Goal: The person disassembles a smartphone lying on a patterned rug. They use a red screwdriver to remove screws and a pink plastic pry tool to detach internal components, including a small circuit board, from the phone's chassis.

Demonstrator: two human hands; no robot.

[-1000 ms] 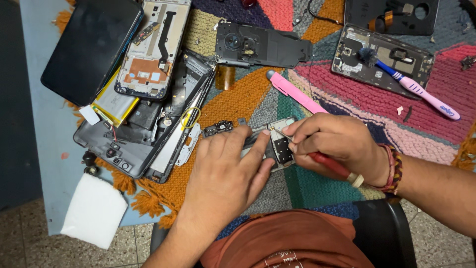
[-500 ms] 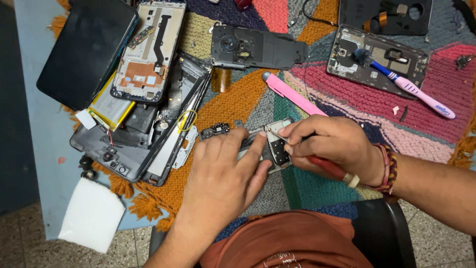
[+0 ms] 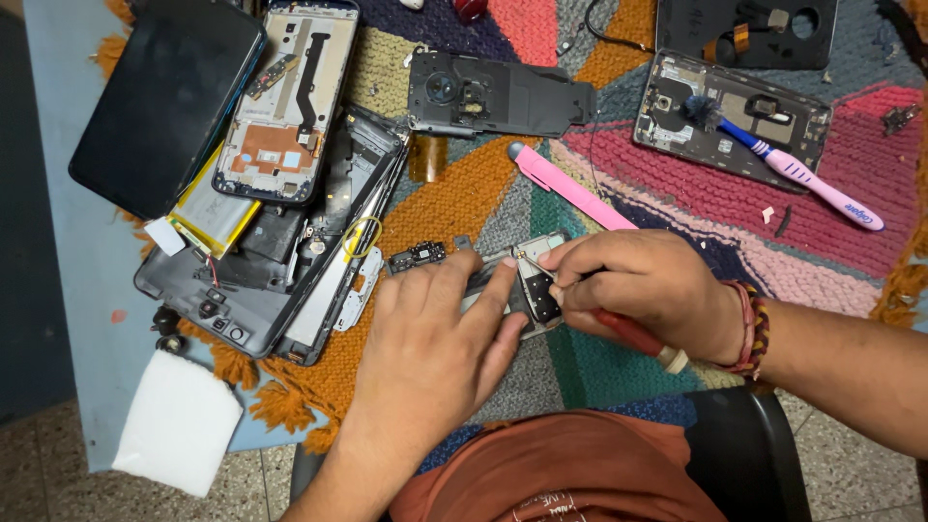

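left hand [image 3: 435, 338] flat, fingers spread, pinning small silver-and-black phone part [image 3: 530, 285] on woven mat [image 3: 454, 198] | right hand [image 3: 643, 290] closed round red-handled screwdriver [image 3: 633, 336] | tip to be kept upright, part held steady

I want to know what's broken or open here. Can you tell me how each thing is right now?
Left hand: flat, pressing on the small phone part.
Right hand: grip closed on a red-handled screwdriver, tip at the part.
Phone frame: opened, insides showing.
Black back cover: taken off, lying flat.
Battery: out, lying loose.
Toothbrush: resting on an open phone.
Pink tool: lying unused.
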